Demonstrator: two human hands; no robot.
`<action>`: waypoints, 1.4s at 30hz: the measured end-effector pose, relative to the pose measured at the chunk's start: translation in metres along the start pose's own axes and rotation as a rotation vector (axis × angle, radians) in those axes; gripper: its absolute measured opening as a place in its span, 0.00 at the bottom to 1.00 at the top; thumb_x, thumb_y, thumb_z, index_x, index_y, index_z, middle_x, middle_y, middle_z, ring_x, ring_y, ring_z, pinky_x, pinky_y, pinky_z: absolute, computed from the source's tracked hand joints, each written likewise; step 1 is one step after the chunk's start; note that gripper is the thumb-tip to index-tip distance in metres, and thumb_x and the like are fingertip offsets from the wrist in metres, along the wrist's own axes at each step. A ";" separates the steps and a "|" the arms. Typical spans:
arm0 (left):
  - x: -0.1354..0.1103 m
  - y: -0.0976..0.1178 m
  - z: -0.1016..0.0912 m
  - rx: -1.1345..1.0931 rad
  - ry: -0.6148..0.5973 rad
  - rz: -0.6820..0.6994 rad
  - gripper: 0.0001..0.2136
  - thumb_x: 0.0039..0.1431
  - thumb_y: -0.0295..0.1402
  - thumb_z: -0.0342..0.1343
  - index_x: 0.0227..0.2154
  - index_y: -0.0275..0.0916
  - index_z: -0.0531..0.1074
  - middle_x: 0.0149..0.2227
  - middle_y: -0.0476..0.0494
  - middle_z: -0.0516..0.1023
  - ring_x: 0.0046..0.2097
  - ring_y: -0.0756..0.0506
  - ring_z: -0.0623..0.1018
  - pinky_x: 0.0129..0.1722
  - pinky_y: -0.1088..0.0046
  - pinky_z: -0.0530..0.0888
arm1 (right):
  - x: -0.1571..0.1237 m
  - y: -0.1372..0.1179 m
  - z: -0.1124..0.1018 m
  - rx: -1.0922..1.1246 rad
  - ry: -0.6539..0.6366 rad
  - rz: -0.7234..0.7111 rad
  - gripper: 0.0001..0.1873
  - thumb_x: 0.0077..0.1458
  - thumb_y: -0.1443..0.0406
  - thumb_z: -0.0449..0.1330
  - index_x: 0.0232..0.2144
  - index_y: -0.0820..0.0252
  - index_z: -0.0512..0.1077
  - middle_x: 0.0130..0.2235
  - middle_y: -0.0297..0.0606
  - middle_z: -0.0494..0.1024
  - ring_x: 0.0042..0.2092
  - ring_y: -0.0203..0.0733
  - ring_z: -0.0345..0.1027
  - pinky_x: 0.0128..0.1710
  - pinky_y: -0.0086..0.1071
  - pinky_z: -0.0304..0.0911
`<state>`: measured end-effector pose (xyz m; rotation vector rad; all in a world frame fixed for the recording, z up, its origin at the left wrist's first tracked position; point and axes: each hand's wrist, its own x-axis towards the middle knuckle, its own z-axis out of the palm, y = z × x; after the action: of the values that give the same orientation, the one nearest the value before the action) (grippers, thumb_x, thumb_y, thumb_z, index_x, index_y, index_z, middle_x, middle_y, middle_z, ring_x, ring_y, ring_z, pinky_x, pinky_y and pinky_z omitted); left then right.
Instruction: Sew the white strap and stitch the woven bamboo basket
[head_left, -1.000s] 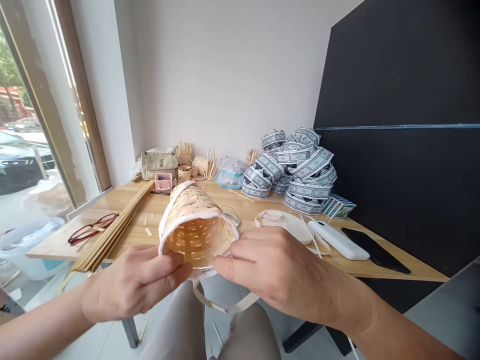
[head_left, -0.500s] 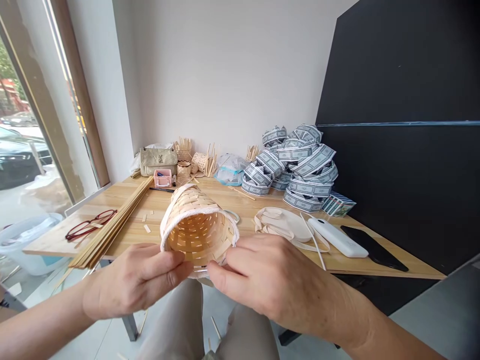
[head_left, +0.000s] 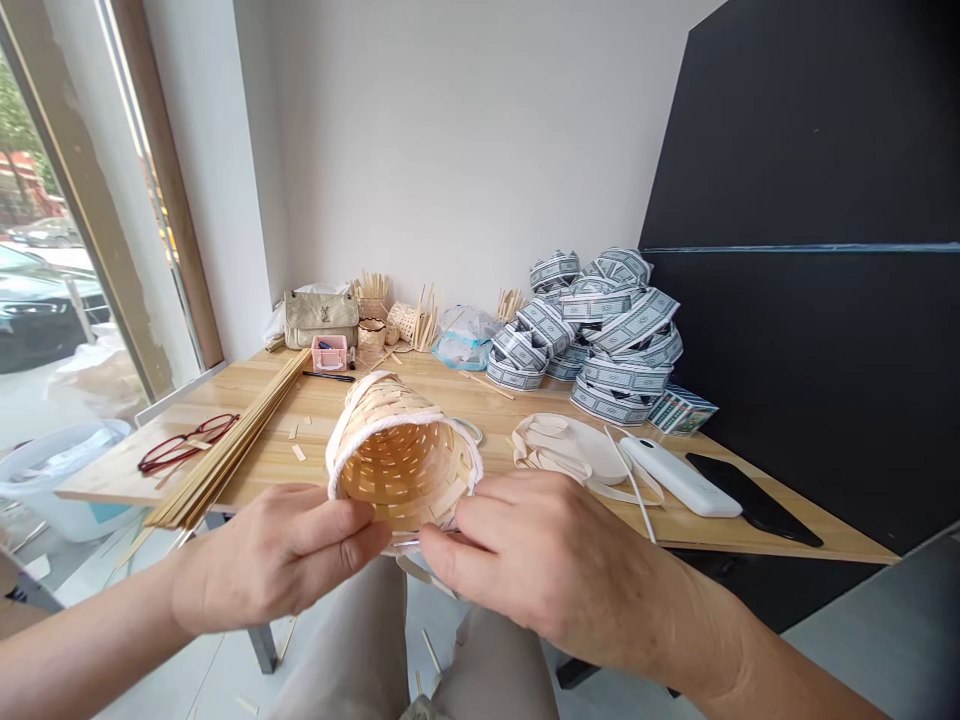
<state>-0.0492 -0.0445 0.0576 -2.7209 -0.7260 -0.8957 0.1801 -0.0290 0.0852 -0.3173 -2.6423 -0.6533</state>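
Note:
A small woven bamboo basket (head_left: pixel 390 410) lies tilted over the table's front edge, its mouth facing me. White cord runs along its rim. My left hand (head_left: pixel 281 550) pinches the rim at the lower left, thumb inside the mouth. At the lower right, my right hand (head_left: pixel 536 555) is closed on the rim, its fingertips near the left hand's. Between the two hands a thin shiny strip shows at the rim; what it is I cannot make out. A pale flat band (head_left: pixel 426 574) hangs below the rim.
Long bamboo strips (head_left: pixel 232 440) and red glasses (head_left: pixel 187 443) lie on the left of the table (head_left: pixel 480 400). Pale ribbon (head_left: pixel 551 445), a white device (head_left: pixel 679 475) and a black phone (head_left: pixel 754 498) are on the right. Rolls of printed tape (head_left: pixel 615 335) are piled behind.
The whole view has shifted slightly, so things appear a little further right. More of the pale band shows under the rim. Both hands keep their hold on the basket.

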 end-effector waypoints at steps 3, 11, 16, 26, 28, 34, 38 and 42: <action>0.003 0.000 -0.002 0.000 -0.047 0.035 0.13 0.64 0.26 0.38 0.37 0.33 0.70 0.28 0.43 0.74 0.26 0.51 0.74 0.25 0.80 0.70 | 0.002 0.001 -0.004 0.023 -0.066 0.015 0.08 0.53 0.74 0.53 0.27 0.61 0.68 0.22 0.29 0.61 0.24 0.34 0.49 0.23 0.31 0.40; 0.020 0.005 -0.016 -0.614 -0.261 -0.242 0.08 0.58 0.24 0.50 0.34 0.36 0.75 0.30 0.45 0.71 0.30 0.53 0.73 0.27 0.85 0.71 | 0.009 0.027 -0.010 0.411 -0.140 -0.009 0.13 0.54 0.77 0.49 0.29 0.62 0.72 0.22 0.30 0.64 0.25 0.32 0.53 0.24 0.27 0.47; 0.022 0.009 -0.010 -1.197 -0.459 -0.761 0.09 0.52 0.35 0.58 0.26 0.33 0.75 0.24 0.49 0.68 0.19 0.56 0.71 0.20 0.83 0.71 | 0.003 0.024 0.005 0.783 -0.105 0.038 0.11 0.58 0.73 0.51 0.34 0.67 0.74 0.23 0.32 0.68 0.26 0.31 0.59 0.26 0.23 0.54; -0.002 0.004 0.023 -1.513 -0.519 -0.862 0.14 0.46 0.41 0.63 0.28 0.33 0.75 0.21 0.50 0.71 0.20 0.54 0.73 0.19 0.84 0.70 | -0.020 0.000 0.047 1.176 -0.077 0.204 0.10 0.55 0.74 0.54 0.34 0.73 0.75 0.27 0.40 0.74 0.27 0.31 0.66 0.28 0.21 0.60; -0.005 0.007 0.028 -1.518 -0.523 -0.869 0.14 0.46 0.41 0.63 0.28 0.34 0.75 0.22 0.50 0.71 0.20 0.54 0.73 0.19 0.84 0.70 | -0.022 -0.003 0.051 1.230 -0.068 0.202 0.09 0.54 0.74 0.54 0.32 0.73 0.75 0.27 0.41 0.74 0.28 0.31 0.66 0.29 0.21 0.61; -0.012 0.018 0.035 -1.481 -0.464 -0.811 0.16 0.48 0.44 0.61 0.28 0.33 0.74 0.27 0.49 0.69 0.20 0.57 0.72 0.17 0.86 0.68 | -0.029 -0.016 0.065 1.336 -0.058 0.253 0.16 0.59 0.63 0.53 0.30 0.73 0.75 0.27 0.43 0.74 0.28 0.33 0.67 0.29 0.24 0.62; -0.016 0.020 0.037 -1.494 -0.419 -0.809 0.13 0.49 0.41 0.60 0.28 0.33 0.74 0.28 0.50 0.68 0.20 0.58 0.71 0.17 0.86 0.68 | -0.030 -0.020 0.070 1.314 -0.029 0.251 0.22 0.60 0.57 0.51 0.29 0.70 0.75 0.25 0.40 0.72 0.27 0.32 0.65 0.28 0.24 0.61; -0.019 0.020 0.040 -1.500 -0.396 -0.781 0.12 0.50 0.40 0.60 0.28 0.34 0.75 0.27 0.50 0.67 0.20 0.58 0.71 0.17 0.86 0.68 | -0.029 -0.021 0.070 1.267 -0.029 0.217 0.22 0.61 0.57 0.49 0.30 0.68 0.74 0.25 0.38 0.71 0.27 0.32 0.65 0.28 0.24 0.60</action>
<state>-0.0324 -0.0568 0.0138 -4.0115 -1.8700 -1.4753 0.1767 -0.0168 0.0075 -0.1965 -2.4266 1.0766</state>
